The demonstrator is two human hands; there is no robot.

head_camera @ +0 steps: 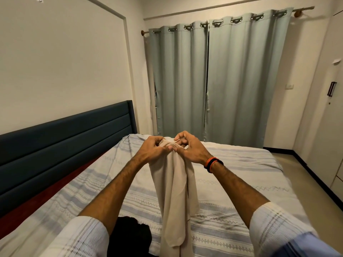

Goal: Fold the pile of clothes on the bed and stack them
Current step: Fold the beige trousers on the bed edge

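Observation:
A beige garment (174, 197) hangs in the air over the bed (241, 182), bunched at its top and trailing down to the bottom edge of the view. My left hand (154, 148) and my right hand (191, 148) are raised side by side and both pinch the garment's top edge, fingers curled into the cloth. A black garment (130, 236) lies crumpled on the striped bedsheet near me, just left of the hanging cloth and partly hidden by my left sleeve.
A dark blue padded headboard (65, 145) runs along the bed's left side. Grey-green curtains (222, 80) cover the far wall. A strip of floor (300, 175) and a pale wardrobe door (328, 127) lie to the right.

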